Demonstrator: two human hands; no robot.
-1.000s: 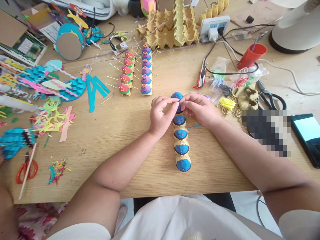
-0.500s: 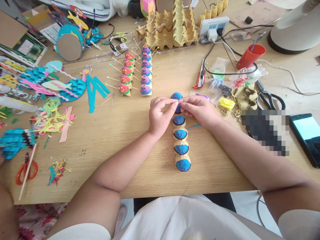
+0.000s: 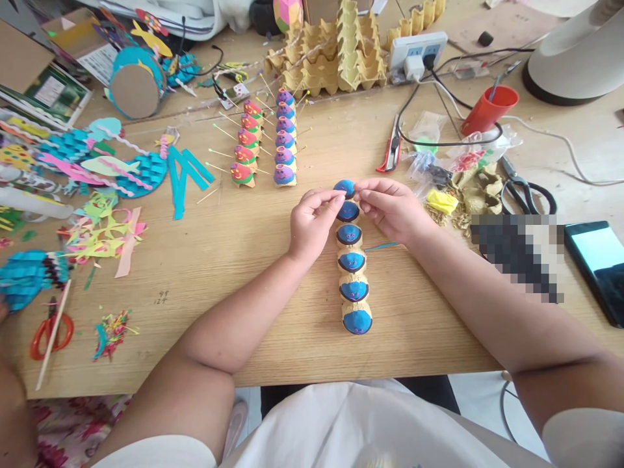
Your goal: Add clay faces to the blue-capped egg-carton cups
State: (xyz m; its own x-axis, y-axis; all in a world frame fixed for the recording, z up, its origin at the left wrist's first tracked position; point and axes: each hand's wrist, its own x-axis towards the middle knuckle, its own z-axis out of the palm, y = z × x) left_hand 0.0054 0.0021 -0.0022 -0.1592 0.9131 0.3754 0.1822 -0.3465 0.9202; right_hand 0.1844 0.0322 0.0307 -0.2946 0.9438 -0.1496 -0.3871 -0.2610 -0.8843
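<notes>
A strip of egg-carton cups (image 3: 353,261) topped with blue clay, several with small pink faces, lies upright down the middle of the table. Over the left side of its far end is my left hand (image 3: 316,220), thumb and forefinger pinched together. My right hand (image 3: 390,207) is on the other side, also in a pinch, its fingertips close to the left ones. Whatever is between the fingertips is too small to make out. A thin blue stick (image 3: 383,246) lies right of the strip, below my right hand.
Red-green (image 3: 247,139) and purple-blue (image 3: 285,140) carton strips with pins stand farther back. Right: a utility knife (image 3: 390,151), yellow clay (image 3: 442,201), black scissors (image 3: 526,190), a red cup (image 3: 490,109), a phone (image 3: 597,270). Left: paper scraps (image 3: 104,227), red scissors (image 3: 52,335). Part of another person shows at the left edge.
My right hand has moved slightly right, away from my left hand, uncovering more of the two farthest blue cups. My left hand has barely shifted.
</notes>
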